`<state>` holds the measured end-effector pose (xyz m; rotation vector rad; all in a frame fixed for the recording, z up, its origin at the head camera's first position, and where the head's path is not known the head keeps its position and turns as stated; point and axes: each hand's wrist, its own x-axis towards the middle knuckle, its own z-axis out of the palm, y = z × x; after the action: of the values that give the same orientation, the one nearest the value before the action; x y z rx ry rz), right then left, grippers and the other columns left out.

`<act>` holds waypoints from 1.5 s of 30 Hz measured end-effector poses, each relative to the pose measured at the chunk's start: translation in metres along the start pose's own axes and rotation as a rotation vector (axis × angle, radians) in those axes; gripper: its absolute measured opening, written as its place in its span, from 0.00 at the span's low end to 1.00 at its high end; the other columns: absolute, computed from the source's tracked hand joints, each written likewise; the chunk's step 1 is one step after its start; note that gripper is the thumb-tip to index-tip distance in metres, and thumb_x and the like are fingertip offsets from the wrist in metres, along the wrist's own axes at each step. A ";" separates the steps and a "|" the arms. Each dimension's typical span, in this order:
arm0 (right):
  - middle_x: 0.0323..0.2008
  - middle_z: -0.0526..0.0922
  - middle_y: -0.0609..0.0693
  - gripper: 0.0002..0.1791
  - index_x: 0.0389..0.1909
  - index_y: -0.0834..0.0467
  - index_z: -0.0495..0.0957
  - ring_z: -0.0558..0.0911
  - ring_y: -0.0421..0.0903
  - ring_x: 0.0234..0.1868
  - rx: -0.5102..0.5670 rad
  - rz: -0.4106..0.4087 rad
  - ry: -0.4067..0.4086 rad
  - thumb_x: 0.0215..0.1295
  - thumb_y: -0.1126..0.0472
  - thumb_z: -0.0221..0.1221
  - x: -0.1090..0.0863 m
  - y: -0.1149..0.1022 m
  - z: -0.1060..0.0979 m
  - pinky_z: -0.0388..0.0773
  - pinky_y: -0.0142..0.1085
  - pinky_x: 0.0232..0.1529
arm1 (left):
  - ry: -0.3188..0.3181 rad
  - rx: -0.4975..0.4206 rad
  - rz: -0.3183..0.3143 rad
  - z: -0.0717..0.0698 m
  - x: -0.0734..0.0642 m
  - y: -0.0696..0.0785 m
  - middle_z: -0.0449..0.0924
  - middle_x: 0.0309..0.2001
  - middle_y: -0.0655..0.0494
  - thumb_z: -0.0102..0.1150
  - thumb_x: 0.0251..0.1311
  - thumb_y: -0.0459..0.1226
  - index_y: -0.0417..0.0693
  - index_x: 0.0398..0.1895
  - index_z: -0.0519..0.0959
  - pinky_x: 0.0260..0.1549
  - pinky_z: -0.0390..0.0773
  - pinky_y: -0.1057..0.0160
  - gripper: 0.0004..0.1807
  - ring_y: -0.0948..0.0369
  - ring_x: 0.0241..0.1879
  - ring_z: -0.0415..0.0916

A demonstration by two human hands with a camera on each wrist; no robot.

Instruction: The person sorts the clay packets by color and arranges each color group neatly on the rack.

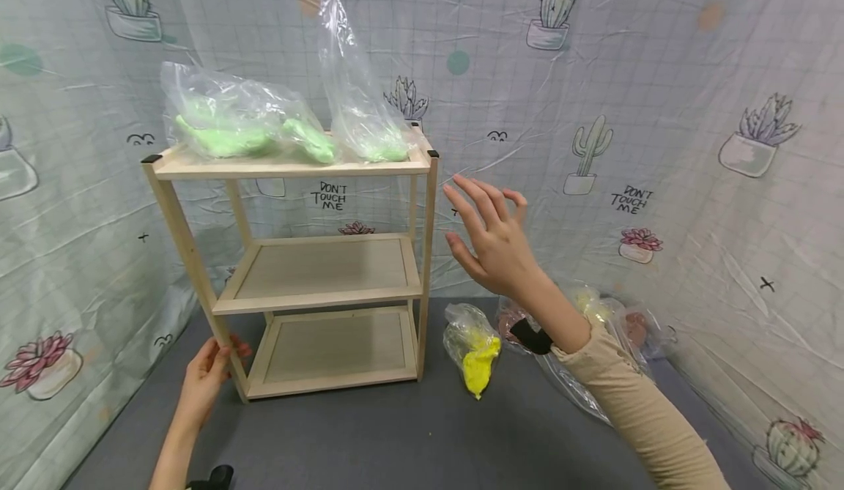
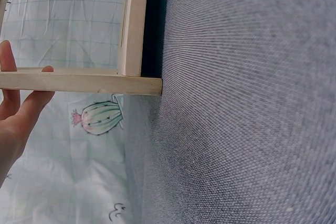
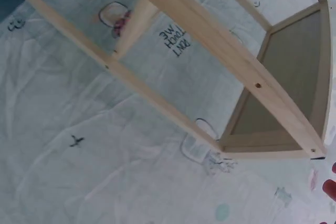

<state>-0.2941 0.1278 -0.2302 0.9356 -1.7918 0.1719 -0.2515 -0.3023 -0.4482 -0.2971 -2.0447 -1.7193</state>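
Note:
A three-tier pale wooden shelf rack [image 1: 316,301] stands on the grey table surface. Near its foot, my left hand [image 1: 204,373] grips the front left post [image 2: 79,81], fingers on one side and thumb on the other. My right hand [image 1: 496,242] hovers in the air just right of the front right post [image 1: 428,255], fingers spread and slightly bent, holding nothing. Only its fingertips [image 3: 329,188] show at the edge of the right wrist view. On the top tier lie clear plastic bags with light green contents: a wide bag [image 1: 227,138] at left and a tall one [image 1: 385,149] at right.
A clear bag with something bright yellow [image 1: 480,365] lies on the table right of the rack. Behind the right forearm are more clear bags with reddish-brown [image 1: 636,327] and pale yellow contents [image 1: 593,305]. Cactus-print sheeting [image 1: 659,146] walls in the table.

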 end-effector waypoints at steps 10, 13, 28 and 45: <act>0.54 0.69 0.61 0.24 0.54 0.62 0.68 0.67 0.57 0.50 0.029 0.021 0.034 0.67 0.51 0.39 -0.072 0.005 0.002 0.52 0.56 0.43 | -0.009 -0.037 0.010 -0.001 0.002 -0.002 0.79 0.36 0.72 0.35 0.66 0.34 0.53 0.45 0.69 0.30 0.72 0.73 0.11 0.76 0.38 0.76; 0.52 0.71 0.62 0.23 0.52 0.64 0.70 0.68 0.57 0.48 0.029 0.032 0.039 0.67 0.51 0.40 -0.092 0.009 0.003 0.52 0.55 0.42 | -0.012 -0.048 0.015 -0.001 0.003 -0.004 0.79 0.37 0.72 0.35 0.66 0.34 0.53 0.45 0.70 0.30 0.72 0.73 0.11 0.76 0.38 0.76; 0.55 0.65 0.67 0.31 0.55 0.62 0.67 0.67 0.62 0.48 -0.111 0.303 -0.215 0.68 0.44 0.30 -0.207 0.035 0.038 0.56 0.57 0.40 | 0.009 -0.017 0.002 -0.001 0.002 -0.003 0.79 0.36 0.73 0.36 0.66 0.35 0.54 0.44 0.70 0.28 0.71 0.71 0.11 0.77 0.37 0.76; 0.64 0.51 0.69 0.42 0.63 0.58 0.58 0.55 0.68 0.63 -0.153 0.583 -0.699 0.49 0.45 0.62 -0.256 0.056 0.072 0.50 0.69 0.51 | 0.023 0.030 0.006 0.001 0.003 -0.005 0.79 0.35 0.73 0.37 0.66 0.34 0.30 0.46 0.64 0.27 0.70 0.70 0.14 0.76 0.36 0.76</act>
<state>-0.3493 0.2593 -0.4615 0.3435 -2.6574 0.0699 -0.2560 -0.3030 -0.4513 -0.2717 -2.0494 -1.6787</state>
